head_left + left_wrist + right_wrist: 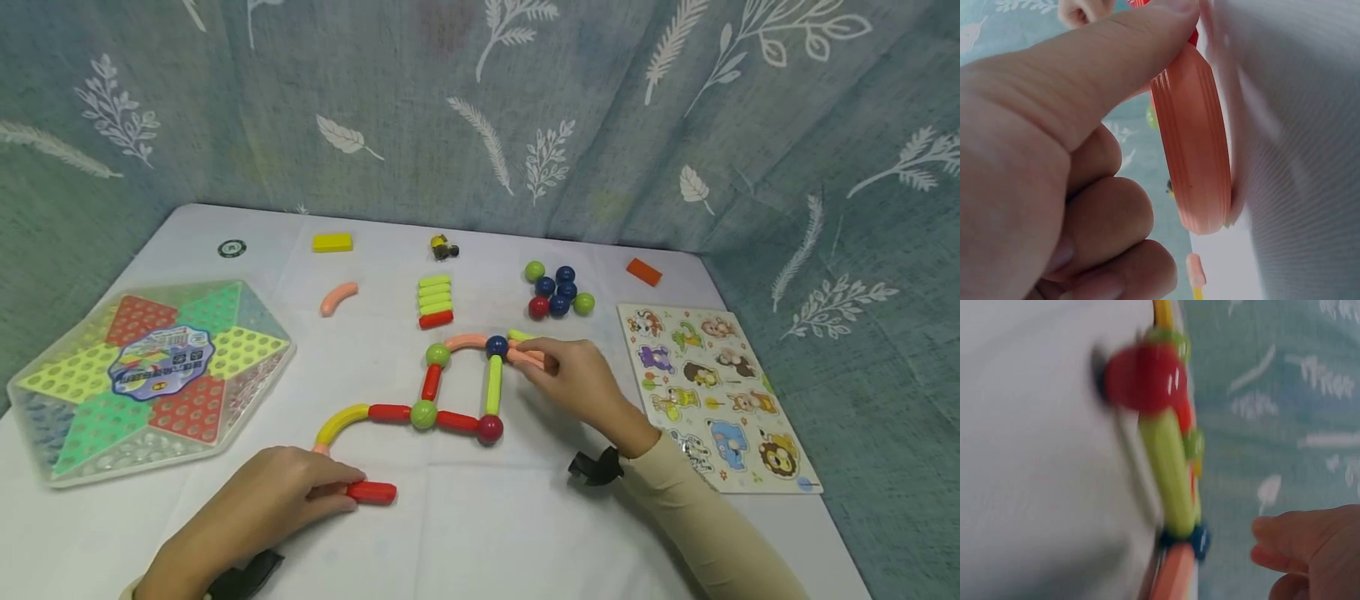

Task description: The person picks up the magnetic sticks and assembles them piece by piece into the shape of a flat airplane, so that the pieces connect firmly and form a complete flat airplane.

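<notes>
My left hand (281, 483) pinches a red rod (375, 492) by its end. In the left wrist view a curved pink rod (1194, 150) meets that rod under the thumb. A curved yellow rod (341, 423) leads on to red rods (390, 413) and a loop of rods with green balls (423, 414), a red ball (490, 428) and a blue ball (497, 346). My right hand (573, 379) hovers over a pink rod (1174, 575) joined to the blue ball. Its fingertips stand apart from that rod in the right wrist view.
A star-patterned board (247, 333) lies left, an animal puzzle board (693, 392) right. Behind the loop are yellow-green rods (434, 290), several loose balls (559, 306), a curved pink rod (339, 298), a yellow block (332, 242) and an orange block (643, 272). A curtain (420, 108) borders the table.
</notes>
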Motion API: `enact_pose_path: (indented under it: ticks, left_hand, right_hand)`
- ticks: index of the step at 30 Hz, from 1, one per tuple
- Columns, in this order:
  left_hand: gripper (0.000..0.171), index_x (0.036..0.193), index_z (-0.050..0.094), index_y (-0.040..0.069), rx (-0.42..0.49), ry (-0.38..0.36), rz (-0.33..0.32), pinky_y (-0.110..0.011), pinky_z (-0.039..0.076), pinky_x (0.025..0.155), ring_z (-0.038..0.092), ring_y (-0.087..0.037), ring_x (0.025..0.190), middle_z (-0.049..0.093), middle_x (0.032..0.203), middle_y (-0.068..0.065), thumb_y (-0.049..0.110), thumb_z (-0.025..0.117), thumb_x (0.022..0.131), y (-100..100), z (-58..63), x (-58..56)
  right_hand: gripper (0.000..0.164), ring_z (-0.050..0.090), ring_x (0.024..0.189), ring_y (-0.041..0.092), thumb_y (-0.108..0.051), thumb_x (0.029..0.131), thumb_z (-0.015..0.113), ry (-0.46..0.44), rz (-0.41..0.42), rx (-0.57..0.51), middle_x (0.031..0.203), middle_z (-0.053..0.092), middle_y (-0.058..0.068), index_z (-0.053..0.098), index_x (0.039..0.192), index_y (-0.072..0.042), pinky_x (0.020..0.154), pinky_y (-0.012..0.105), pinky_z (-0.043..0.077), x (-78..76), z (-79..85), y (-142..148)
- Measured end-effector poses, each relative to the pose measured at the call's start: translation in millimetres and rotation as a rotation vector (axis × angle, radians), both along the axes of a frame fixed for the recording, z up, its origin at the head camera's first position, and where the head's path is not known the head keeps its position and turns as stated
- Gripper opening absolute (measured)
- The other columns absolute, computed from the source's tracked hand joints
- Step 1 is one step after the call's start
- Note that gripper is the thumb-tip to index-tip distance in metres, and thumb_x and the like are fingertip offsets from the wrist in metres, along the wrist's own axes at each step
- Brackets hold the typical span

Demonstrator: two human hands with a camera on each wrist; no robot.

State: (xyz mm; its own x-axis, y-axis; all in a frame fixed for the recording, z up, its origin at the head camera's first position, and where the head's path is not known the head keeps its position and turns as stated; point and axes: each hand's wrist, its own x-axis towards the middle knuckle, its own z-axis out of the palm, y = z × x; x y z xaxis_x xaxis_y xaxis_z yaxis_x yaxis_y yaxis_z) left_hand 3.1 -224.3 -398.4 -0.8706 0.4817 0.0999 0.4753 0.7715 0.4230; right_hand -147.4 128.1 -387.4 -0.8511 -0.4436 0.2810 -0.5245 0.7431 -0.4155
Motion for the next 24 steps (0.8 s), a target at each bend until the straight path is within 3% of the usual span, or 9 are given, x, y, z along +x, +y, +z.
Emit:
enact_pose_path:
  ticks: [7, 16, 24]
  left_hand:
    - [0.022, 0.097, 0.073, 0.032, -0.013, -0.043, 0.011, -0.024, 0.048, 0.064, 0.053, 0.009, 0.071, 0.06, 0.084, 0.029, 0.036, 0.076, 0.076, -2, 3.4, 1.9]
    - [0.021, 0.095, 0.073, 0.033, 0.017, -0.022, 0.035, -0.023, 0.048, 0.063, 0.052, 0.009, 0.07, 0.06, 0.082, 0.03, 0.036, 0.077, 0.074, -2, -2.7, 2.6]
    - [0.021, 0.094, 0.074, 0.033, 0.017, -0.021, 0.041, -0.024, 0.048, 0.063, 0.053, 0.01, 0.069, 0.06, 0.082, 0.03, 0.035, 0.078, 0.074, -1, -3.3, 2.4]
  right_hand:
    - [0.02, 0.038, 0.048, 0.011, -0.039, 0.085, 0.067, -0.076, -0.118, 0.078, 0.053, 0.044, -0.007, 0.071, 0.098, -0.024, 0.045, 0.028, 0.03, -5.2, -15.0, 39]
    - [0.022, 0.039, 0.049, 0.012, -0.043, 0.084, 0.067, -0.066, -0.137, 0.108, 0.057, 0.046, -0.008, 0.069, 0.096, -0.025, 0.045, 0.029, 0.03, -5.0, -30.7, 40]
    - [0.024, 0.039, 0.051, 0.013, -0.041, 0.084, 0.066, -0.109, -0.172, 0.125, 0.057, 0.047, -0.006, 0.071, 0.097, -0.021, 0.047, 0.03, 0.03, -1.0, -26.8, 44]
